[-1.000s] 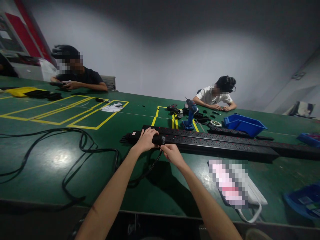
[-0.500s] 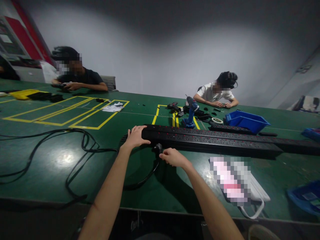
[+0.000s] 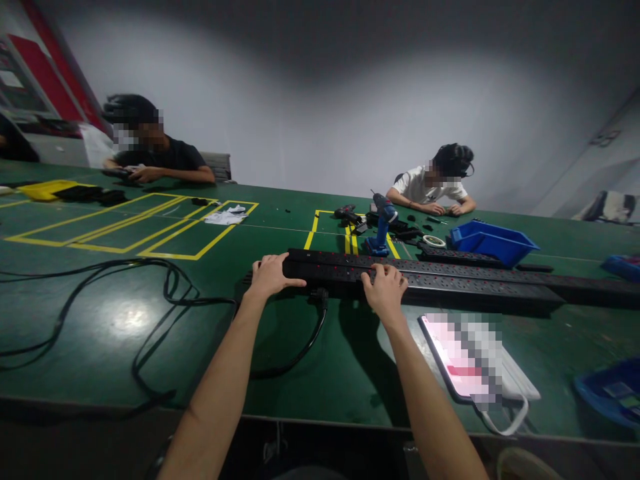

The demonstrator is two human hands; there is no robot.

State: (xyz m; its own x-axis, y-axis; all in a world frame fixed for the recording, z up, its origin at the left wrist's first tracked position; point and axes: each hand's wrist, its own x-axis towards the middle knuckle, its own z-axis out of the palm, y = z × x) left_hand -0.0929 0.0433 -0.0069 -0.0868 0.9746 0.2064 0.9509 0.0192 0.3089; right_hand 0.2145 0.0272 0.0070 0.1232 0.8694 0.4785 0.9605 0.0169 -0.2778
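Observation:
A long black power strip (image 3: 450, 290) with rows of sockets and small red marks lies across the table, alongside another strip (image 3: 425, 267) just behind it. My left hand (image 3: 270, 275) grips the near strip's left end, fingers over the top and thumb along the front. Farther right, my right hand (image 3: 386, 290) grips the same strip, its fingers bent over the top edge. Between my hands, a black plug (image 3: 323, 298) rests at the strip's front side, with its cord (image 3: 315, 337) curving toward me. Whether the plug touches the strip, I cannot tell.
Black cables (image 3: 165, 273) loop over the left of the green table. A blue drill (image 3: 381, 227) stands behind the strips, near a blue bin (image 3: 493, 243). A phone (image 3: 445, 360) and a white mask (image 3: 520, 380) lie at right. Two people sit across the table.
My right hand has let go of the plug and moved right and up onto the power strip. The plug now sits against or near the strip's front. My left hand stays at the left end.

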